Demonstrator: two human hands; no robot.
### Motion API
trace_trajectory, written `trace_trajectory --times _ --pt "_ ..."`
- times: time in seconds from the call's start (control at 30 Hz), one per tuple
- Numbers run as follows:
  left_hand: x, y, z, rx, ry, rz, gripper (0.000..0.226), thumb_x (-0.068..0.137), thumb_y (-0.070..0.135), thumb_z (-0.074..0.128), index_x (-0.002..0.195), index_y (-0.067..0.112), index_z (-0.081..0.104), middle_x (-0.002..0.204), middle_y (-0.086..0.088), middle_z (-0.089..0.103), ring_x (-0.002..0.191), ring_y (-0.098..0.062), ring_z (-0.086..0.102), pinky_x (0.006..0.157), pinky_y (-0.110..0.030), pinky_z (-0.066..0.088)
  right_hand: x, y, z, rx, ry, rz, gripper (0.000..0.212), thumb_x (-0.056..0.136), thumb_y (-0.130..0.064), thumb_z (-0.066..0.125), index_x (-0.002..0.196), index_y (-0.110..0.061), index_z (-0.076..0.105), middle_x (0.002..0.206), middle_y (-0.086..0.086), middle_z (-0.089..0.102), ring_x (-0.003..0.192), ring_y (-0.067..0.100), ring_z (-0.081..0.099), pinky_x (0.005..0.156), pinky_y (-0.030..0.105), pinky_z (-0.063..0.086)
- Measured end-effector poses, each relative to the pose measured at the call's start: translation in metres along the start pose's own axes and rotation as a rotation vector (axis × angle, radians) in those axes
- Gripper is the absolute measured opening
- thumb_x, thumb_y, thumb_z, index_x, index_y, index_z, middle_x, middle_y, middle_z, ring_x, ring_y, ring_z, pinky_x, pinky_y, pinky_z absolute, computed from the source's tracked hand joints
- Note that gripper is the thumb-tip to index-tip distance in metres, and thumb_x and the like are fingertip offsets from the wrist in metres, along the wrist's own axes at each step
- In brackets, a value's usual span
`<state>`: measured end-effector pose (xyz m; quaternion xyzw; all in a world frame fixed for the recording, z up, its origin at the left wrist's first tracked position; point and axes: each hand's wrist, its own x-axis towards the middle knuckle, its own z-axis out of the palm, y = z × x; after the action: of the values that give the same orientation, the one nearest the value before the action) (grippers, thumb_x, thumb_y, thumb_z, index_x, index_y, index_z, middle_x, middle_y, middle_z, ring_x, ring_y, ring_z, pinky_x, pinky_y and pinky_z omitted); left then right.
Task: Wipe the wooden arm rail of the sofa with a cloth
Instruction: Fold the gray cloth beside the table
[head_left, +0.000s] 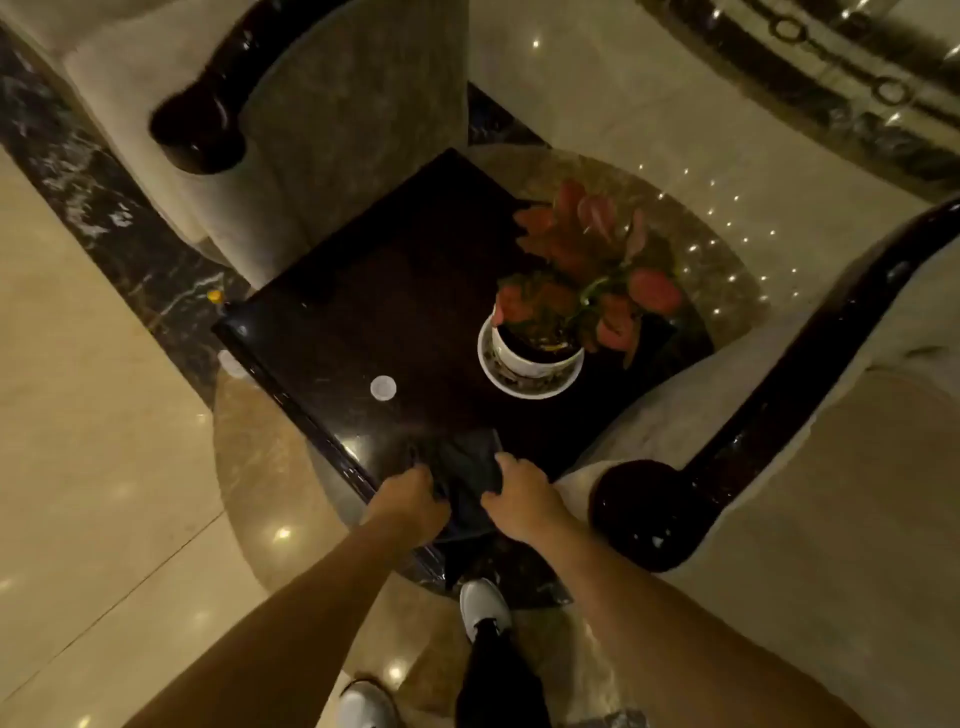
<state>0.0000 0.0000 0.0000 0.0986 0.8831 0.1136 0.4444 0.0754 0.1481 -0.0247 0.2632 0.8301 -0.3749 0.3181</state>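
A dark cloth (467, 478) lies over the near corner of a dark glossy side table (395, 312). My left hand (410, 501) grips its left edge and my right hand (522, 499) grips its right edge. The sofa's dark wooden arm rail (769, 384) runs from the upper right down to a rounded scroll end (644, 514) just right of my right hand, apart from it. A second sofa with a similar dark rail (208, 104) stands at the upper left.
A white pot of red-leaved plant (535, 358) stands on the table's right side, and a small white disc (383, 387) lies near its left edge. Beige upholstery flanks the table. Polished marble floor (93, 441) lies to the left. My white shoes show below.
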Motion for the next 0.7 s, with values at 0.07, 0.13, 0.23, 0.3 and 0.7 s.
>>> trace_trajectory --times 0.07,0.13,0.23,0.3,0.7 --pt "0.035 -0.005 0.024 -0.105 0.09 -0.059 0.042 0.082 0.028 0.058 0.119 0.009 0.051 0.116 -0.02 0.061 0.1 -0.04 0.061 0.086 -0.05 0.054 0.03 0.011 0.023 0.071 0.123 0.061 0.075 0.093 -0.028 0.06 0.155 -0.016 0.019 0.155 0.014 0.031 0.138 0.037 0.036 0.106 0.044 0.04" --pt "0.061 -0.008 0.041 -0.187 0.173 -0.13 0.059 0.083 0.03 0.063 0.133 0.008 0.039 0.13 -0.021 0.051 0.114 -0.044 0.054 0.096 -0.054 0.048 0.05 0.015 0.04 0.08 0.221 0.114 0.082 0.093 -0.031 0.062 0.157 -0.018 0.012 0.156 0.012 0.023 0.139 0.038 0.031 0.106 0.045 0.04" --pt "0.093 -0.013 0.065 -0.269 0.289 -0.23 0.076 0.081 0.035 0.071 0.138 0.004 0.032 0.137 -0.024 0.043 0.124 -0.045 0.046 0.103 -0.053 0.043 0.077 0.024 0.064 0.193 0.332 0.151 0.079 0.091 -0.026 0.067 0.153 -0.015 0.02 0.149 0.013 0.034 0.131 0.035 0.045 0.103 0.043 0.048" --pt "0.107 -0.016 0.073 -0.432 0.297 -0.306 0.069 0.078 0.033 0.076 0.129 0.001 0.042 0.127 -0.024 0.054 0.114 -0.042 0.055 0.095 -0.049 0.05 0.084 0.022 0.072 0.436 0.311 0.171 0.061 0.089 -0.018 0.069 0.141 -0.013 0.038 0.137 0.014 0.054 0.121 0.032 0.058 0.098 0.041 0.053" --pt "-0.04 0.012 0.011 -1.103 -0.189 0.208 0.03 0.078 0.021 0.074 0.107 0.016 0.069 0.105 -0.01 0.074 0.098 -0.026 0.071 0.083 -0.04 0.058 -0.112 0.03 0.02 0.775 0.471 -0.119 0.045 0.083 -0.034 0.068 0.125 -0.03 0.054 0.124 -0.007 0.066 0.117 0.009 0.061 0.099 0.034 0.051"
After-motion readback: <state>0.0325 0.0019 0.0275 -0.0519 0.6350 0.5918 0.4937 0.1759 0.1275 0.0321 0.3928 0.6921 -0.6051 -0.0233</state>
